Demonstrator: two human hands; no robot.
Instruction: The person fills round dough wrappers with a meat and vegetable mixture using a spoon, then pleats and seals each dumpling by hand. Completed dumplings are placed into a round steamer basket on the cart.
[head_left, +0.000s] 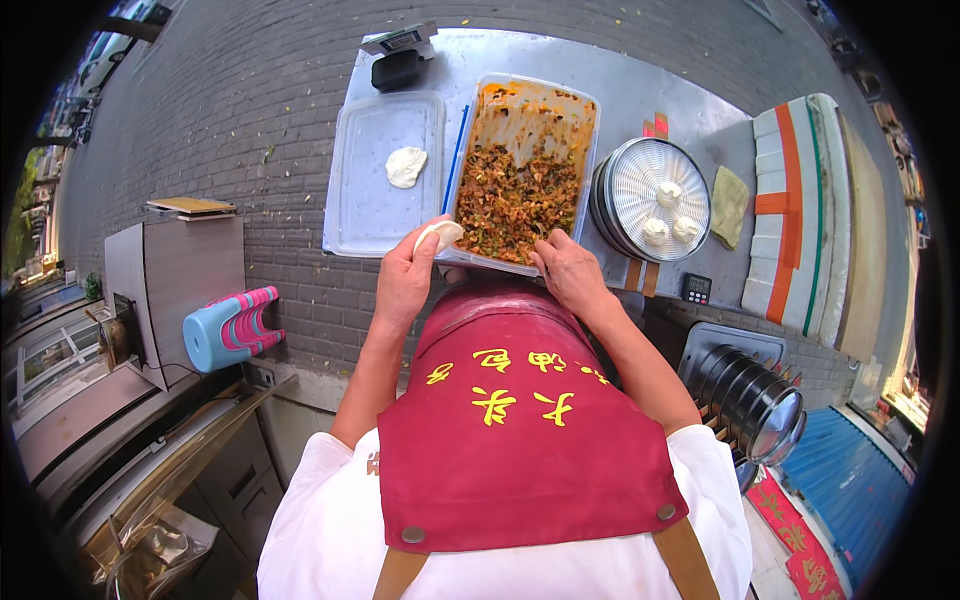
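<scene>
My left hand (409, 270) pinches a round dough wrapper (444, 234) near the left front corner of a clear plastic tub. Reddish-brown chopped filling (517, 199) covers the lower part of the tub (589, 161), and orange smears coat its far end. At the tub's right front edge is my right hand (571, 270), fingers bent down by the filling; whether they hold anything is hidden. To the left, a piece of dough (406, 166) lies on a translucent plastic lid (352, 187). Three small pleated buns (668, 195) sit on a round steamer tray (637, 176) to the right.
The metal table (465, 56) also bears a black box (395, 70), a folded cloth (729, 206), a digital timer (697, 288) and a taped white foam box (772, 217). Stacked stools (229, 326) stand at left; stacked black steamer trays (742, 397) are at lower right.
</scene>
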